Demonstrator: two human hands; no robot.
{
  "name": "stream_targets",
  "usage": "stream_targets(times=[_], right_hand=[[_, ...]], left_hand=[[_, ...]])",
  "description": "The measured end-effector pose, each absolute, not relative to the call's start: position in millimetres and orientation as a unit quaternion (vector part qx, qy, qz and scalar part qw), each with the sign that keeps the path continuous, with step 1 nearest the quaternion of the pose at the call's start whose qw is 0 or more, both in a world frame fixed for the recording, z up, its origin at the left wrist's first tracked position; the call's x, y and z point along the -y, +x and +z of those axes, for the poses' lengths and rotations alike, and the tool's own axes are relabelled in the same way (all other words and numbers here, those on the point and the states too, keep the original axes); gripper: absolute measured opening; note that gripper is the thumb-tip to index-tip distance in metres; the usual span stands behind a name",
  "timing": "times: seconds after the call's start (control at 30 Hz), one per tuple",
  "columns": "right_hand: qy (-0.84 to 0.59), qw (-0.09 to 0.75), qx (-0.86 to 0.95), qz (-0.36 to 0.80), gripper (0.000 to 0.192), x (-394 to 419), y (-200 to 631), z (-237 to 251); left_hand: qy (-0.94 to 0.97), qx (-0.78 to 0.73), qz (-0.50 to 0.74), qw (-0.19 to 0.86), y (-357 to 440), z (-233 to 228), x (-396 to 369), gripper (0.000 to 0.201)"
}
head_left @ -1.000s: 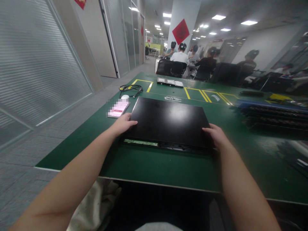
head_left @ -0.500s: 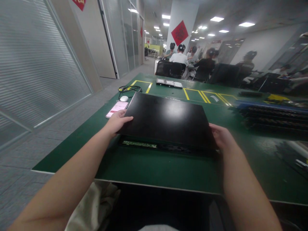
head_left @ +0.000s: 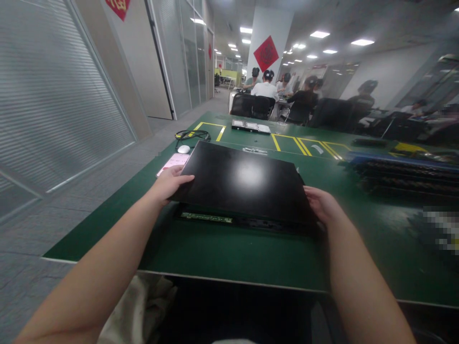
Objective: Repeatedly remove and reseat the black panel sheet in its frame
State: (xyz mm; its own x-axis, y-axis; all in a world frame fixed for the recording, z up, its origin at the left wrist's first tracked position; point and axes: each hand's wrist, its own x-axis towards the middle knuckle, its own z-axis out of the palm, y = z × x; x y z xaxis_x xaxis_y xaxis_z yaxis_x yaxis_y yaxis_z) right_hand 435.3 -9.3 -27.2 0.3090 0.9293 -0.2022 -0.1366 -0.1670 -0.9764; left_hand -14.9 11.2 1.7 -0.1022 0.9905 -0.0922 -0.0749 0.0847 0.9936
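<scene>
A flat, glossy black panel is held level between my two hands above the green table. My left hand grips its left edge, thumb on top and fingers beneath. On the right edge, my right hand is closed around the side, its fingertips partly hidden. Under the panel's near edge lies a black frame or housing with a narrow green circuit board showing. The panel covers most of that housing, so I cannot tell whether the two touch.
Beside my left hand lie a phone, a white mouse and a coiled black cable. Small drives and a thin white strip are farther back. Stacked dark parts stand right. People sit beyond the table.
The panel has shifted slightly left and toward me, its far edge lower. The white strip behind it shows more fully. Both hands keep their hold.
</scene>
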Motion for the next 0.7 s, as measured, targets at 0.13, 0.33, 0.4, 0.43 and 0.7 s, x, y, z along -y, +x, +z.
stream_targets(times=[0.13,0.33,0.4,0.43,0.7], right_hand=[[-0.607,0.577,0.292,0.462,0.036,11.8,430.5,-21.5],[-0.627,0.563,0.303,0.446,0.034,13.6,431.4,-18.9],[-0.634,0.56,0.312,0.434,0.032,13.5,431.8,-18.8],[-0.637,0.559,0.315,0.427,0.03,13.4,432.1,-18.7],[-0.655,0.568,0.313,0.388,0.022,9.7,439.2,-22.5]], left_hand=[[0.432,-0.541,0.522,0.498,-19.0,-1.3,-13.7,0.05],[0.428,-0.561,0.512,0.49,-22.5,-2.9,-16.2,0.046],[0.425,-0.563,0.515,0.487,-21.8,-2.7,-16.2,0.047],[0.424,-0.563,0.515,0.487,-21.2,-2.6,-16.0,0.046],[0.428,-0.559,0.509,0.495,-11.5,-1.2,-10.8,0.041]])
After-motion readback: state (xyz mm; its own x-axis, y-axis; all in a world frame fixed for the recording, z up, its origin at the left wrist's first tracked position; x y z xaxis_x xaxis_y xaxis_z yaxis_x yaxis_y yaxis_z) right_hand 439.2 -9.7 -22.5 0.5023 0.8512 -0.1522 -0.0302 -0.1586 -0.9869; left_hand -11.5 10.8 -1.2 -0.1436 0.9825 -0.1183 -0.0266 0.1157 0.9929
